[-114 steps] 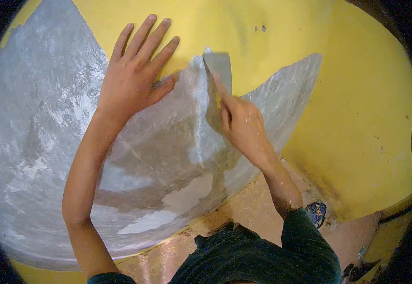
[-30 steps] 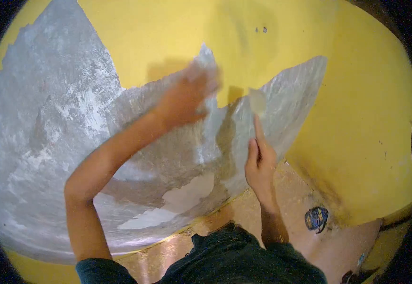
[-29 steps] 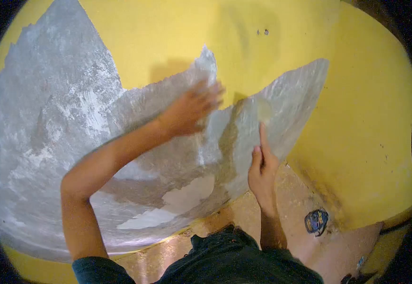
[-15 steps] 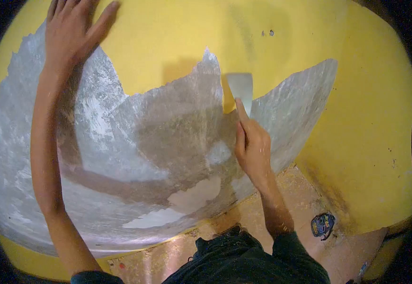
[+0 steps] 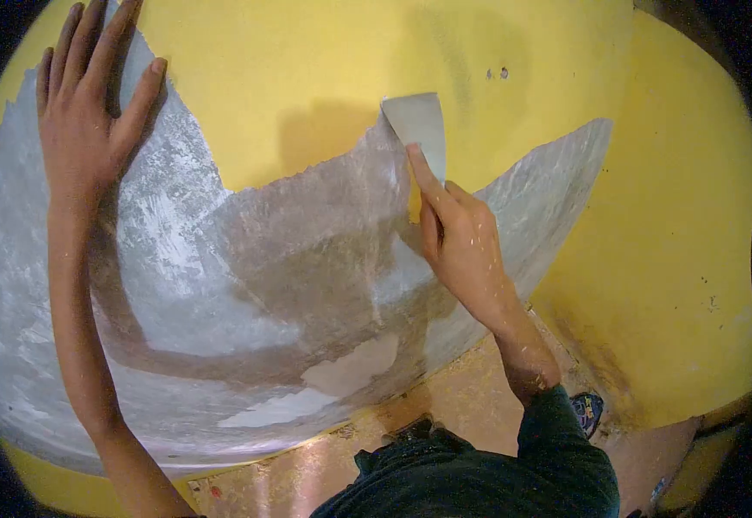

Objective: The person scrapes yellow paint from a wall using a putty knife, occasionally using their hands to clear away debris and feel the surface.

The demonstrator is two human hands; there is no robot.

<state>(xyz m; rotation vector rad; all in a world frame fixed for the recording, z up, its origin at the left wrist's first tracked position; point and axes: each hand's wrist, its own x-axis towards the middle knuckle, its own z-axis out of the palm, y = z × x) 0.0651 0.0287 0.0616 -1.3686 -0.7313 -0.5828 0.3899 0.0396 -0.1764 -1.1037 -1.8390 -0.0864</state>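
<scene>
A wall shows yellow paint (image 5: 255,69) above a bare grey area (image 5: 307,250) with a jagged upper edge. My right hand (image 5: 466,246) grips a scraper (image 5: 419,121) with a wide flat blade, its index finger stretched along the blade. The blade lies against the wall, one corner at the peak where grey meets yellow. The scraper's handle is hidden in my hand. At the upper left, my left hand (image 5: 86,121) rests on the grey surface with its fingers spread, holding nothing.
Below the wall is a reddish, worn floor (image 5: 471,397) strewn with flakes. A dark patterned object (image 5: 587,413) lies partly behind my right sleeve. Another yellow wall (image 5: 678,259) stands at the right. Small holes (image 5: 504,73) mark the upper wall.
The scraper has moved up and left to the tip of the grey peak, and its blade is tilted differently. My left hand has shifted left and down onto the grey area.
</scene>
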